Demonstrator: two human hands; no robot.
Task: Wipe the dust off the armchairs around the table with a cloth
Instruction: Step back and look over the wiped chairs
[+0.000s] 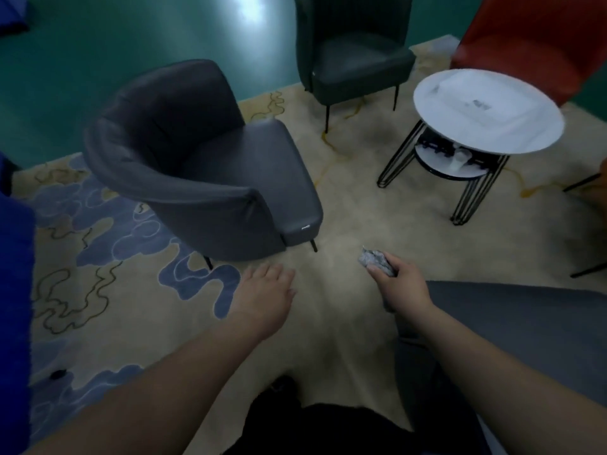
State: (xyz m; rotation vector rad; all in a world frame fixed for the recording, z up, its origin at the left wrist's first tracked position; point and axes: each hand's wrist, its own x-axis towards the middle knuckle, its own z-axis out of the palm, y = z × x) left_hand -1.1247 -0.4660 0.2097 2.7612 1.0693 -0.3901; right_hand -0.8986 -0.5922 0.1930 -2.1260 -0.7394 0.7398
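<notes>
**Cloth bunched in the right hand, armchairs ringed round the white table**

At the far left edge a blue surface fills the frame from top to bottom; what it belongs to cannot be told. Beside it the beige rug spreads across the floor, with blue cloud shapes on its left part and thin wavy lines elsewhere. On the rug stands the grey armchair, its curved back toward the left and its seat front pointing right, toward the table.

Below that chair the left hand hangs over the rug, palm down, fingers straight and loose, holding nothing and touching nothing.

Further back, near the top middle, the dark green armchair stands at the rug's edge on thin black legs, its seat facing the viewer.

The right hand grips the cloth, a small grey crumpled wad. The fingers curl round it, and its free end sticks out past them, up and to the left. Its long axis runs on that diagonal, roughly in line with the forearm.

To the right, the round white table stands on black wire legs with a lower shelf. Behind it is the red armchair. A grey cushioned surface lies under the right forearm.
</notes>
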